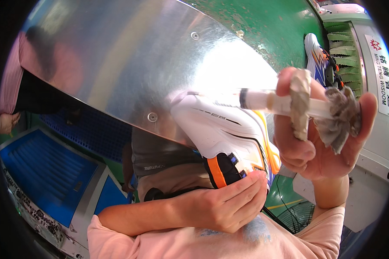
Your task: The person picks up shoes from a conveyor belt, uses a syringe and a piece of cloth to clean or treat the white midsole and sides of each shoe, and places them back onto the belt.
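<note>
My left hand [229, 207] grips the heel of a white sneaker [222, 134] with orange, black and purple accents, holding it up close to my face. My right hand [320, 142] is closed on a white brush-like tool [272, 101] whose handle lies across the fingers and points left over the shoe. A grey rag [339, 116] is bunched in the same hand, and grey tape [299, 103] wraps one finger. The tool's tip is lost in bright glare above the sneaker.
A shiny metal sheet [129, 64] fills the upper left. Behind it runs a green belt [276, 26] carrying another white and blue sneaker [317, 58] beside a white machine [371, 86]. Blue crates [47, 172] stand lower left. Another person's pink sleeve [11, 82] shows at far left.
</note>
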